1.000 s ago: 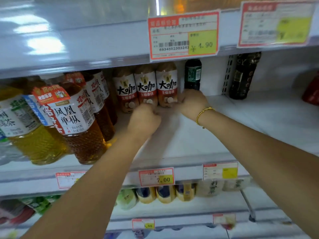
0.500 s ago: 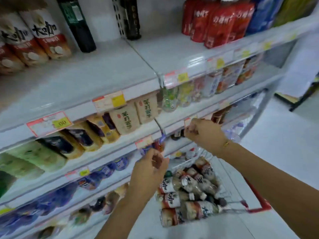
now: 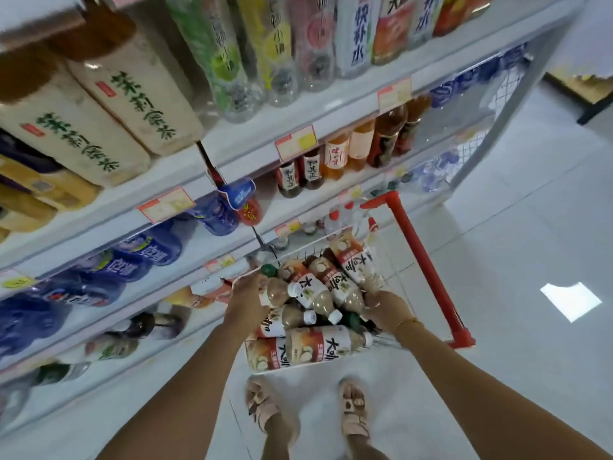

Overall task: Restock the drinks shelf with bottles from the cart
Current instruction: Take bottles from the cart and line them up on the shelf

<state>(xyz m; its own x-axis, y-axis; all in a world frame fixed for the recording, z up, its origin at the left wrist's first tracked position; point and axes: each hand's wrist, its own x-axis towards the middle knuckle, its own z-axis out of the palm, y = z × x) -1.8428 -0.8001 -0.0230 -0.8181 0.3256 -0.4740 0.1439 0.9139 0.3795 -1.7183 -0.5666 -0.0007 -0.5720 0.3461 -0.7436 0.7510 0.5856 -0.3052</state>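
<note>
Fingers (image 3: 248, 283) of left hand (image 3: 245, 298) curling round bottle (image 3: 277, 293) lying atop heap; right hand (image 3: 386, 308) wrapping base of second bottle (image 3: 351, 263) just beyond its knuckles. Both bottles sitting loose in cart (image 3: 414, 260), so gripping one per hand, probably saving trips to shelf (image 3: 331, 104) up-left of fingers.

The left forearm (image 3: 185, 376) and the right forearm (image 3: 471, 376) are both bare as far as the view reaches. A thin gold chain bracelet (image 3: 406, 322) circles the wrist just behind the right hand (image 3: 386, 310). The feet wear pale pink open sandals (image 3: 262, 406) with broad straps.
</note>
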